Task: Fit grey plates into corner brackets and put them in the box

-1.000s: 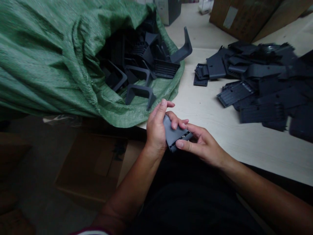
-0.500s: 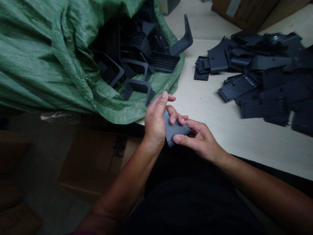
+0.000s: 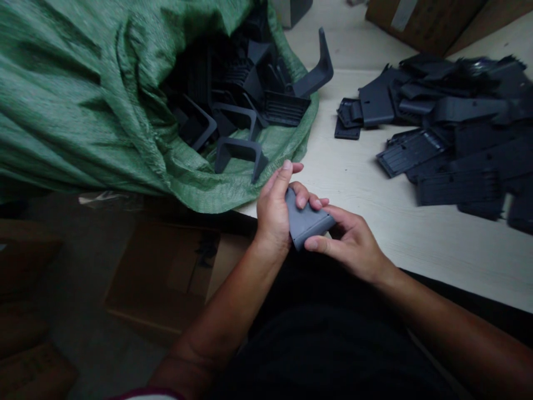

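The left hand (image 3: 275, 214) partly hides a grey plastic piece (image 3: 307, 221); green woven sack (image 3: 83, 111) cropped at ten o'clock, cardboard box (image 3: 437, 22) at one.

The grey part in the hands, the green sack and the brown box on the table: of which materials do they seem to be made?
Grey part: probably moulded plastic, matte; even colour, clean edges.
Green sack: seemingly woven plastic, slightly shiny; fine thread-like texture, creases.
Brown box: likely cardboard, dull; flat sides, pale strip, perhaps tape.

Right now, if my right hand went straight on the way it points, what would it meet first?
Your right hand would first meet the grey, flat-faced plastic piece it holds; beyond that, probably your left hand, which cups the piece, though depth is hard to judge.
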Tool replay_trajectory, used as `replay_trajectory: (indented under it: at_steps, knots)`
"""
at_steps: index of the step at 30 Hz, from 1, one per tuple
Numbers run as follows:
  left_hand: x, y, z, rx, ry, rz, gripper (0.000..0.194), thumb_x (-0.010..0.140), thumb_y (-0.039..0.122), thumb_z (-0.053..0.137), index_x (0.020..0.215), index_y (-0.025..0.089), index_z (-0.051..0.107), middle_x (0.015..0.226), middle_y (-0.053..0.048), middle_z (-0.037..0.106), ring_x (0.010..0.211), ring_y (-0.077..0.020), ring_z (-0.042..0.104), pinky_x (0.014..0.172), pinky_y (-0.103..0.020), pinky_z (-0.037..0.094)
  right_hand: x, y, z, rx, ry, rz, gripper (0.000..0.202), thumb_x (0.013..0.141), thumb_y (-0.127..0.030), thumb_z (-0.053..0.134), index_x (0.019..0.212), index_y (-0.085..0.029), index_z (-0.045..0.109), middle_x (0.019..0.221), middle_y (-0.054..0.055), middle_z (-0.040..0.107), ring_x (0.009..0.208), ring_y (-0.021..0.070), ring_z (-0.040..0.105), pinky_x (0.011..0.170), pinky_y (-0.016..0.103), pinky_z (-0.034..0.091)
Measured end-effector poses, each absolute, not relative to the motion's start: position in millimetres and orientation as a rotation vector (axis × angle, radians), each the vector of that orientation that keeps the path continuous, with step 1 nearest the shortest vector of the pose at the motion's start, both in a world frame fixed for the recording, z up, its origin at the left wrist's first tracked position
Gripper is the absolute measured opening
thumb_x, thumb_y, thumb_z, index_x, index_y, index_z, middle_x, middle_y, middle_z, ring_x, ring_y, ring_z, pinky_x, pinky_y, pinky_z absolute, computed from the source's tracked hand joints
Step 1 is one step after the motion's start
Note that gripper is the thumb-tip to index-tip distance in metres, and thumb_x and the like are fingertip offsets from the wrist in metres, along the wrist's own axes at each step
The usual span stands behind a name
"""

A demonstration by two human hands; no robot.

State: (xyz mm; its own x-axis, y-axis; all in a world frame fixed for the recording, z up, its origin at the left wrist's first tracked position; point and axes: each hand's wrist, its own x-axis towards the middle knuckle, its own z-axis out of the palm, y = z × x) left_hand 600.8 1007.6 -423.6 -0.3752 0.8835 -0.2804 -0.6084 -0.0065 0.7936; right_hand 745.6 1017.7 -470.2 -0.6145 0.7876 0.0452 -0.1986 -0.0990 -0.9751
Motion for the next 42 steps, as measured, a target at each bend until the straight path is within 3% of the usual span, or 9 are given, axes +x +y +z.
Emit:
replay_trajectory:
  at_steps: [5, 11, 17, 21, 26, 28, 32, 35, 42]
  knots:
    - [600, 1007, -425, 0.372, 1.103, 1.672, 0.033, 0.095, 0.051, 0.077, 0.1, 0.021, 0.064, 0.053, 0.009, 0.047, 0.053, -0.0132, 0.066, 0.073, -0.028, 0.065, 738, 1012, -469, -0.69, -1.392, 1.755, 0.03, 0.075, -0.036, 0.1, 0.093, -0.022, 0.082, 0.099, 0.0, 0.07, 0.1, 0.0208, 0.062, 0.092, 0.029, 0.05]
    - [599, 1009, -420, 0.293, 1.114, 1.654, 0.032, 0.094, 0.051, 0.08, 0.102, 0.023, 0.067, 0.053, 0.01, 0.045, 0.051, -0.0118, 0.062, 0.073, -0.028, 0.064, 747, 1024, -460, -0.703, -1.536, 1.763, 0.031, 0.078, -0.04, 0.097, 0.1, -0.023, 0.082, 0.106, 0.002, 0.074, 0.106, 0.0239, 0.066, 0.095, 0.031, 0.052]
    - [589, 1017, -418, 0.026, 1.006, 1.674, 0.018, 0.104, 0.037, 0.068, 0.102, 0.019, 0.067, 0.053, 0.01, 0.045, 0.052, -0.0097, 0.06, 0.072, -0.024, 0.061, 763, 1026, -479, -0.756, -1.733, 1.618, 0.028, 0.105, -0.047, 0.069, 0.108, -0.022, 0.081, 0.094, 0.003, 0.076, 0.083, 0.0197, 0.067, 0.078, 0.029, 0.052]
    - [578, 1023, -434, 0.075, 1.092, 1.661, 0.021, 0.104, 0.036, 0.067, 0.109, 0.015, 0.068, 0.061, 0.006, 0.06, 0.059, -0.0117, 0.067, 0.072, -0.025, 0.06, 764, 1023, -491, -0.869, -1.659, 1.472, 0.041, 0.107, -0.055, 0.062, 0.094, -0.02, 0.08, 0.079, 0.003, 0.069, 0.069, 0.0186, 0.06, 0.062, 0.029, 0.046]
    - [569, 1019, -445, 0.776, 1.395, 1.725, 0.044, 0.092, 0.039, 0.082, 0.13, 0.021, 0.069, 0.076, -0.001, 0.074, 0.071, -0.0145, 0.07, 0.072, -0.023, 0.052, 768, 1034, -478, -0.988, -1.576, 1.369, 0.055, 0.1, -0.064, 0.067, 0.067, -0.019, 0.068, 0.062, 0.0, 0.054, 0.057, 0.015, 0.046, 0.054, 0.029, 0.037]
    - [570, 1014, -441, 0.951, 1.399, 1.611, 0.029, 0.098, 0.044, 0.074, 0.114, 0.02, 0.078, 0.076, -0.002, 0.073, 0.069, -0.0144, 0.066, 0.068, -0.022, 0.049, 768, 1038, -468, -1.006, -1.554, 1.38, 0.059, 0.098, -0.065, 0.07, 0.061, -0.02, 0.062, 0.057, -0.001, 0.046, 0.053, 0.0132, 0.038, 0.05, 0.028, 0.033]
    - [570, 1009, -433, 1.028, 1.411, 1.628, 0.04, 0.103, 0.042, 0.064, 0.073, 0.019, 0.077, 0.071, -0.003, 0.066, 0.065, -0.015, 0.057, 0.062, -0.025, 0.045, 762, 1044, -448, -1.01, -1.512, 1.354, 0.064, 0.097, -0.065, 0.071, 0.055, -0.02, 0.054, 0.055, -0.003, 0.038, 0.052, 0.0112, 0.034, 0.048, 0.028, 0.027]
    - [560, 1010, -431, 0.994, 1.425, 1.652, 0.036, 0.1, 0.043, 0.07, 0.073, 0.02, 0.076, 0.069, -0.002, 0.063, 0.066, -0.0152, 0.056, 0.062, -0.025, 0.045, 757, 1059, -437, -0.971, -1.585, 1.436, 0.068, 0.097, -0.07, 0.068, 0.054, -0.02, 0.05, 0.054, -0.003, 0.037, 0.052, 0.0105, 0.034, 0.047, 0.027, 0.025]
    - [543, 1011, -432, 0.783, 1.214, 1.179, 0.047, 0.077, 0.057, 0.09, 0.08, 0.012, 0.077, 0.07, -0.008, 0.07, 0.055, -0.0146, 0.058, 0.051, -0.024, 0.045, 751, 1105, -432, -0.885, -1.901, 1.735, 0.071, 0.094, -0.08, 0.062, 0.056, -0.019, 0.061, 0.049, -0.003, 0.047, 0.044, 0.0094, 0.037, 0.044, 0.026, 0.022]
